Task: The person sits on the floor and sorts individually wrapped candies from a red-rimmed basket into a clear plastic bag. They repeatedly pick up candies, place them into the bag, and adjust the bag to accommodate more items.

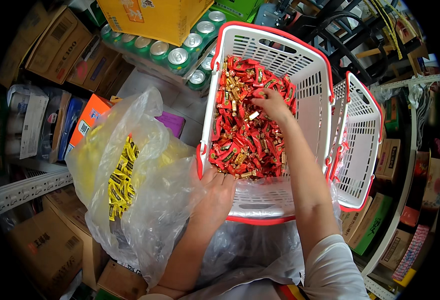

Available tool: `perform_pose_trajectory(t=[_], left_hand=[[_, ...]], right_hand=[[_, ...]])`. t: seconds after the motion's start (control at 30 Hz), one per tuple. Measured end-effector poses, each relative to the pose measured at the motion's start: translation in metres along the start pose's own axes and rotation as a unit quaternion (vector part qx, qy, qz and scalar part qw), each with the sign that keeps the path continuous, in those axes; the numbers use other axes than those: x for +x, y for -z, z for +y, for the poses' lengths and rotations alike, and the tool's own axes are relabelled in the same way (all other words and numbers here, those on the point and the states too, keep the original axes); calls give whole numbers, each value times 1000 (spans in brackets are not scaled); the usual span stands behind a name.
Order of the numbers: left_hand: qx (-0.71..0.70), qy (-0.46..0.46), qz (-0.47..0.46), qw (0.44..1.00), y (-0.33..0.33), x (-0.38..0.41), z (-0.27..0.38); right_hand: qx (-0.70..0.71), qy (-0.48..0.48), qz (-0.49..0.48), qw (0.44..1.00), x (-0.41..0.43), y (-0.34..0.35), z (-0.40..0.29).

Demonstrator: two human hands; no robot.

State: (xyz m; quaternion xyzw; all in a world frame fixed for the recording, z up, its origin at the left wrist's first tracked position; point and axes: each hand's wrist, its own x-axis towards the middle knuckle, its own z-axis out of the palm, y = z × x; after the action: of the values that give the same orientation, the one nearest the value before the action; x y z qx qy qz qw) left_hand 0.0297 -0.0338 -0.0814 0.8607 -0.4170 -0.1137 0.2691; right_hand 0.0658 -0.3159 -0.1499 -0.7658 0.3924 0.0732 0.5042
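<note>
A white plastic shopping basket (310,112) with red trim stands before me, with a heap of red- and gold-wrapped candies (250,138) in it. Over the far part of the heap, my right hand (274,107) pinches a red-wrapped candy (259,93) between thumb and fingers. My left hand (216,193) reaches over the near left of the basket; its fingers curl down at the candies and the tips are hidden. Left of the basket, beside my left forearm, is a large clear plastic bag (152,191) holding yellow-wrapped candies (122,180).
A second white basket (360,153) adjoins on the right. Shrink-wrapped green cans (178,57) sit behind on the left, under a yellow carton (156,18). Cardboard boxes (51,243) and metal shelving (32,189) line the left; a shelf with boxes (388,159) lines the right.
</note>
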Motion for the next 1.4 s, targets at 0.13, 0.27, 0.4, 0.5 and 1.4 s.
perform_pose_trajectory(t=[0.13,0.27,0.4,0.5,1.4], left_hand=[[35,-7,4,999,3,-1,-1],[24,-4,0,1000,-2,-1,0],[27,7,-14,1000,-2,-1,0],[42,4,-22,999,1,0,2],[50,-118,151,980,7,-12,22]], right_hand=[[-42,67,71,994,-2,-2,6],[-57,-14,-32,998,-1,-30,0],[-62,-34,-107,992,-10,-57,-5],[142,-31,-176,973,-22,-27,-4],[704,170,-305,618,-259,21,-106]])
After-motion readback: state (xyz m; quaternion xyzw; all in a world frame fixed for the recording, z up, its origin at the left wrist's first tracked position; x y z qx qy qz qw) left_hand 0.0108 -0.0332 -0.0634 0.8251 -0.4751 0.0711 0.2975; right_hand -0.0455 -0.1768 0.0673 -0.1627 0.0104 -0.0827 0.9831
